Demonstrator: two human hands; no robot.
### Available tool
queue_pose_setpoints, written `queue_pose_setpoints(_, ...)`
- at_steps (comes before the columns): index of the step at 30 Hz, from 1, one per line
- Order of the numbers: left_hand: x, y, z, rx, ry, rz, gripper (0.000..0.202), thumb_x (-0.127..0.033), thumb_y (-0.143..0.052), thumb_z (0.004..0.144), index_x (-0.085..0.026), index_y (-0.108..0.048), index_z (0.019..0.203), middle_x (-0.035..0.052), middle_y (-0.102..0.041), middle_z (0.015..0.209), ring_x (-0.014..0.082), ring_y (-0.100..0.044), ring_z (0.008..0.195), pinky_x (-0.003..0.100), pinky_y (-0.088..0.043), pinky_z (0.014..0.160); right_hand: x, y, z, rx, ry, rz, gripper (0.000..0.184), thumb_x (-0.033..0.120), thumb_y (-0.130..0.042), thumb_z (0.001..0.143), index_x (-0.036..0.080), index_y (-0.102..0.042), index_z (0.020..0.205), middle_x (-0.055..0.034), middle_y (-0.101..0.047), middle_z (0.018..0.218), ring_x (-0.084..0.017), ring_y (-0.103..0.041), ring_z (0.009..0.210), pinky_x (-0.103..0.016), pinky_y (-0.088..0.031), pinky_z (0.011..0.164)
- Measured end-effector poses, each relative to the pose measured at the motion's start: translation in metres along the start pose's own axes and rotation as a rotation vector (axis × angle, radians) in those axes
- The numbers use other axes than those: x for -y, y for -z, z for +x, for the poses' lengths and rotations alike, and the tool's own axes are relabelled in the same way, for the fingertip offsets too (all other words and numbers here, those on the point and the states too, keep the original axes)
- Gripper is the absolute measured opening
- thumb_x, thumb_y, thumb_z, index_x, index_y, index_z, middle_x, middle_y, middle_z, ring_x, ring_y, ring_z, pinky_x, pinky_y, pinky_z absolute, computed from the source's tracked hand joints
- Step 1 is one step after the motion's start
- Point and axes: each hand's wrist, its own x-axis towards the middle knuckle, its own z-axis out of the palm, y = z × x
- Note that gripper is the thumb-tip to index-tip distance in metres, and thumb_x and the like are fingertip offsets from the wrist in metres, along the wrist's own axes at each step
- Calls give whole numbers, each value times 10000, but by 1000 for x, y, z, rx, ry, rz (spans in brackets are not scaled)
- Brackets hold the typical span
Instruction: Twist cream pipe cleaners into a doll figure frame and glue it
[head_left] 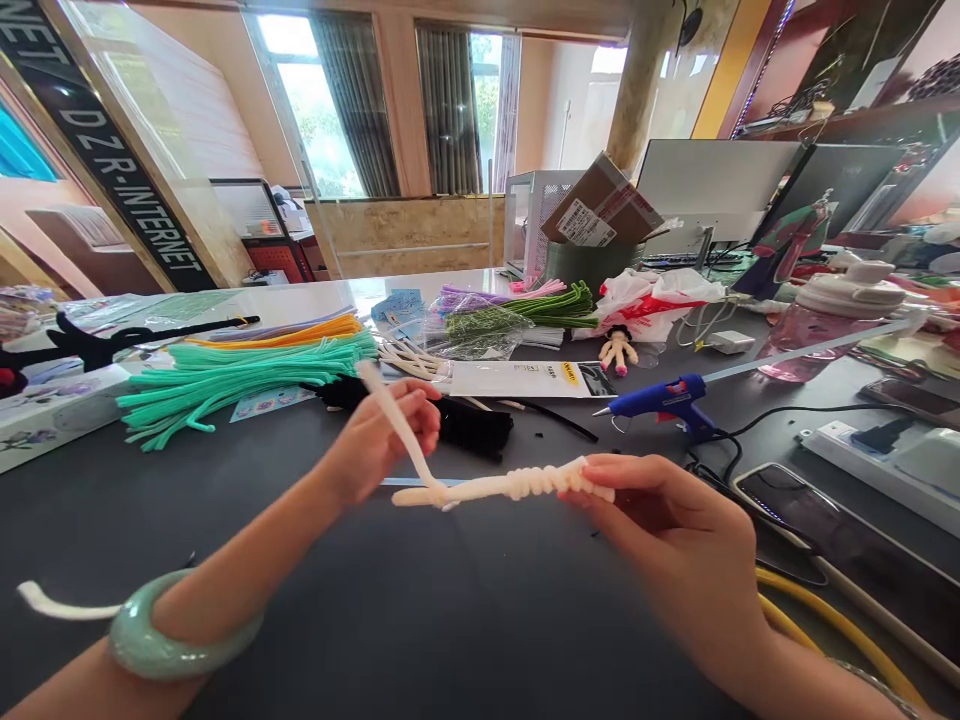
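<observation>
A cream pipe cleaner piece [536, 482] is held level above the dark table, its right part wound into a bumpy coil. At its left end a loose strand [417, 452] bends upward, beside a short looped tip. My right hand [675, 540] pinches the coiled end between thumb and fingers. My left hand [386, 430] is closed, fingers curled, with the raised strand running across it; the exact grip is partly hidden. A green bangle [176, 630] circles the left wrist.
Behind lie bundles of teal [247, 380] and green pipe cleaners [525, 315] and a black fuzzy bundle [476, 425]. A blue glue gun [664, 400] stands right, with its cord, near a phone [840, 540] and power strip [877, 455]. A white pipe cleaner [67, 605] lies left.
</observation>
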Motion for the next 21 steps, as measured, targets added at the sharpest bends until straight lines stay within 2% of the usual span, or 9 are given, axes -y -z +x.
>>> queue_pose_setpoints(2,-17,9,2,44,-4,22,208,-336,-681,662,-147,-633,732,24,-618,578,133,-562,495,228,-455,478,1,0,0,52,15,19,125,109,-722,671,223,-682,702,-8,-735,726,-160,-701,622,-218,-607,563)
queue_pose_setpoints(4,-32,8,-2,128,-19,133,162,-309,-691,673,-147,-682,676,60,-653,629,165,-608,557,256,-503,552,2,0,-1,108,52,43,159,73,-703,673,225,-677,711,-1,-735,735,-148,-704,640,-196,-601,579)
queue_pose_setpoints(5,-39,5,-5,179,-61,212,160,-309,-685,681,-153,-697,650,63,-656,606,174,-619,568,252,-507,566,2,0,-1,129,74,49,170,61,-691,677,226,-674,715,0,-734,739,-143,-703,647,-189,-597,583)
queue_pose_setpoints(7,-50,-7,-14,296,-62,356,158,-303,-660,712,-165,-722,666,73,-683,636,184,-635,619,239,-506,595,4,0,-2,162,109,37,170,54,-672,690,222,-667,717,-7,-733,742,-142,-701,643,-185,-589,568)
queue_pose_setpoints(10,-62,-26,-30,414,12,577,158,-299,-637,743,-184,-735,699,52,-683,651,162,-600,588,196,-461,518,9,0,-4,192,188,-44,154,65,-665,697,218,-660,707,-18,-737,735,-141,-694,595,-179,-570,512)
queue_pose_setpoints(12,-66,-36,-41,462,70,642,143,-301,-629,762,-204,-731,738,28,-673,647,147,-576,556,173,-422,460,14,0,-4,214,261,-113,151,68,-653,700,219,-654,688,-19,-740,717,-139,-689,560,-178,-563,493)
queue_pose_setpoints(14,-65,-43,-49,471,107,617,86,-283,-663,735,-216,-717,737,15,-678,647,161,-592,574,186,-441,486,19,1,-3,237,325,-152,159,66,-633,708,220,-645,669,-18,-740,701,-138,-687,544,-182,-569,501)
queue_pose_setpoints(16,-59,-49,-55,469,79,594,64,-279,-683,717,-224,-709,735,10,-680,661,172,-609,611,203,-463,538,22,1,-2,264,356,-153,168,61,-621,716,222,-636,668,-17,-740,697,-136,-688,544,-185,-574,513)
queue_pose_setpoints(21,-44,-59,-60,373,41,572,139,-307,-606,771,-210,-668,694,4,-628,584,152,-560,535,204,-425,489,20,2,-1,285,308,-72,155,73,-681,695,220,-632,698,-31,-737,701,-162,-699,579,-207,-575,513)
